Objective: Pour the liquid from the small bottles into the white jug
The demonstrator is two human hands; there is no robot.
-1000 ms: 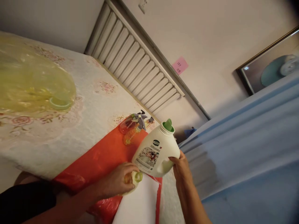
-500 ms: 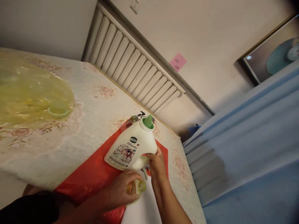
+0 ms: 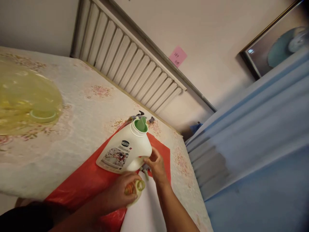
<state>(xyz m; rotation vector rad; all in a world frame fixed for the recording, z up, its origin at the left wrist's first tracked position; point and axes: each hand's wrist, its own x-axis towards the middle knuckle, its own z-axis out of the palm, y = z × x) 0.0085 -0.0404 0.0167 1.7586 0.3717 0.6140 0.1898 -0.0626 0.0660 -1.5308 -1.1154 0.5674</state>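
My right hand (image 3: 155, 165) grips the handle of a white detergent jug (image 3: 124, 151) with an open green spout, held just above the red plastic sheet (image 3: 96, 177). My left hand (image 3: 120, 193) holds a small clear yellow bottle (image 3: 136, 187) with its open mouth pointing up, just below the jug. A spray head (image 3: 142, 115) of another bottle shows behind the jug's spout; the rest of that bottle is hidden.
A floral cloth covers the table (image 3: 79, 112). A yellow translucent bag with a green ring (image 3: 36, 103) lies at the left. White paper (image 3: 145, 209) lies on the red sheet. A radiator (image 3: 130, 67) lines the wall; blue fabric (image 3: 253, 145) fills the right.
My right hand has brought the jug leftwards and down, from beside the table's edge to over the red sheet above the small bottle. My left hand has kept its hold on the small bottle.
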